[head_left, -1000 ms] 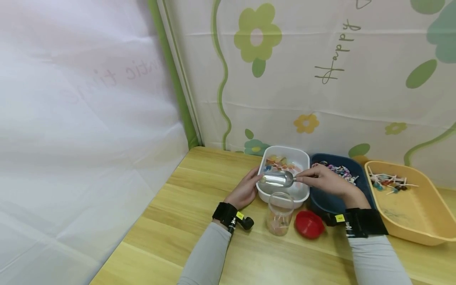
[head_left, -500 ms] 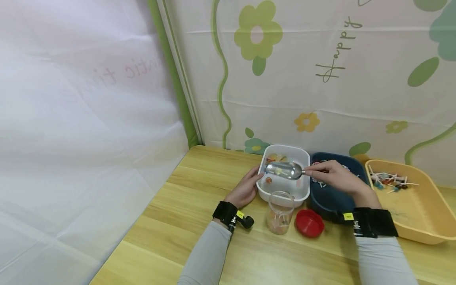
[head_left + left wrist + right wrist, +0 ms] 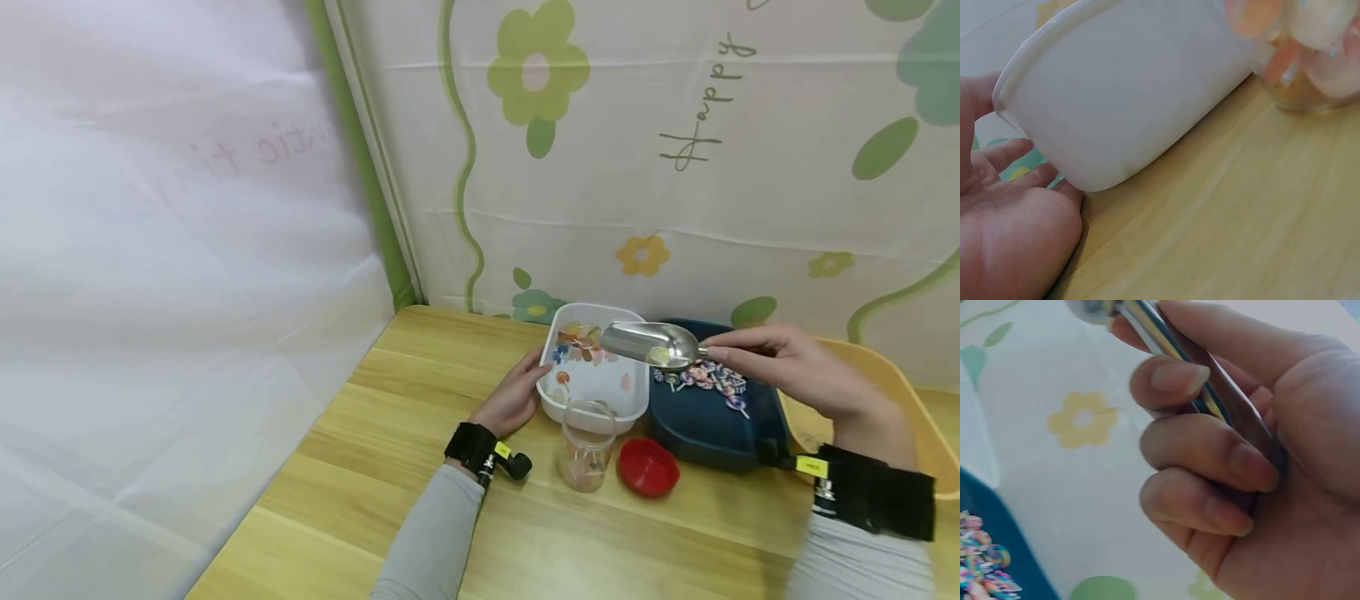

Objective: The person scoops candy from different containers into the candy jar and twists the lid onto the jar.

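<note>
Because the dark-blue rounded plastic tub [image 3: 708,429] lies partly beneath the load, a spill there could mix contents; probable cause, a tilted handle. White rounded-rectangular plastic tub [image 3: 600,383]: left hand [image 3: 512,398] grips its left wall; a careless tug could knock the clear cylindrical plastic jar [image 3: 587,458] just on its near side. Shiny metal scoop [image 3: 641,340]: aloft across the tubs' adjoining edges, right hand [image 3: 810,373] holding the handle, fingers curled round it. Pale yellow piece [image 3: 660,356] in the bowl could slide off the open lip. Versus half a second earlier: scoop shifted rightward from over white tub; left hand unmoved
</note>
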Motion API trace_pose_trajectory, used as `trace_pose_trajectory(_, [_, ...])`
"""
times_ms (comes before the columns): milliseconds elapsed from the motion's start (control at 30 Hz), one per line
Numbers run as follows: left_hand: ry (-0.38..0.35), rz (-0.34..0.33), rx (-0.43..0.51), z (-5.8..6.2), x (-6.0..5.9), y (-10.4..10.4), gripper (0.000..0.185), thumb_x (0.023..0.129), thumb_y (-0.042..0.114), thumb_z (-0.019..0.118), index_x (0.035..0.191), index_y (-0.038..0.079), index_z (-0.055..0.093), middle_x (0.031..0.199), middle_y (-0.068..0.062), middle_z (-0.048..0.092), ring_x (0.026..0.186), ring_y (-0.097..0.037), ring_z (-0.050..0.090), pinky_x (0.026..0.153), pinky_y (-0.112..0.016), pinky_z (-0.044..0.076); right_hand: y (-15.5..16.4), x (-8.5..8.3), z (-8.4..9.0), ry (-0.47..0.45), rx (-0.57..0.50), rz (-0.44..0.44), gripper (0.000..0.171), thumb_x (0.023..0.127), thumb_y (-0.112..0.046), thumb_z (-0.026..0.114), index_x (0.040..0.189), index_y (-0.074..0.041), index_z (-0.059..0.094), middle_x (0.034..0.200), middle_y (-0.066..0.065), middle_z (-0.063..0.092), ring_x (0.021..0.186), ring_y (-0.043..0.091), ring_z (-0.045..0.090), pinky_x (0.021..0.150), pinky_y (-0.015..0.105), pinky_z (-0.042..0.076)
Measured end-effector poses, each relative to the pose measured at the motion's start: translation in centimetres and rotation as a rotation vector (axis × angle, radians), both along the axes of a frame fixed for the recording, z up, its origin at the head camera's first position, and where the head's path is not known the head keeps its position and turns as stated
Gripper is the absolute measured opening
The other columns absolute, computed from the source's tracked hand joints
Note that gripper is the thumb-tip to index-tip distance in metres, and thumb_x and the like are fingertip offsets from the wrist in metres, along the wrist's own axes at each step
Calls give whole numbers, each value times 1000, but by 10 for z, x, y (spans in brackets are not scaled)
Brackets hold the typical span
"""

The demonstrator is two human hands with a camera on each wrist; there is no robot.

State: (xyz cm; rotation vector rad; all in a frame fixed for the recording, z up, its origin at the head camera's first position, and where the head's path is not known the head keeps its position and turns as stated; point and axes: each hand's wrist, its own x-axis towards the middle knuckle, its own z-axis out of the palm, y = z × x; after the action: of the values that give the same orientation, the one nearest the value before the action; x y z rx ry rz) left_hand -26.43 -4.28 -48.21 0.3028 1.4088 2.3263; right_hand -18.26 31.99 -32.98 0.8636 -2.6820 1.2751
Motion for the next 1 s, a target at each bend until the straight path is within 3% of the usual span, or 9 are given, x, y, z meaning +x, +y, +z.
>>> trace_pose_trajectory(200, [3,-3,7,0,-2,0,57,110,13,47,163,16,27,169,-8,21,155,-22,21,126,-35,22,10,20,16,14,110,-2,29,103,0,57,124,-9,74,119,-13,72,98,3,66,76,15,54])
trace_pose_trajectory(333, [0,-6,2,0,-2,0,57,110,13,47,163,17,28,169,-8,22,155,-21,22,125,-35,23,9,33,25,6,180,-25,28,102,-3,60,124,-13,75,111,-6,74,91,8,67,71,19,55])
trace_pose_trajectory(467, [1,-5,2,0,-2,0,57,110,13,47,163,15,27,169,-8,22,155,-23,22,125,-35,23,6,43,30,-4,247,-74,26,100,-8,65,120,-19,77,103,-8,74,88,6,67,67,20,54])
trace_pose_trajectory(767, [4,-4,6,0,-2,0,55,110,13,46,162,13,28,168,-13,24,153,-26,26,125,-37,25,-5,48,32,-15,316,-15,22,98,-9,68,116,-18,79,102,-15,74,74,8,59,56,23,43])
trace_pose_trajectory(1000, [7,-1,9,-2,-1,1,55,110,13,46,162,13,29,167,-13,25,153,-27,26,126,-38,24,-4,47,31,-38,306,44,23,99,-7,65,117,-15,78,104,-14,74,72,9,57,53,25,42])
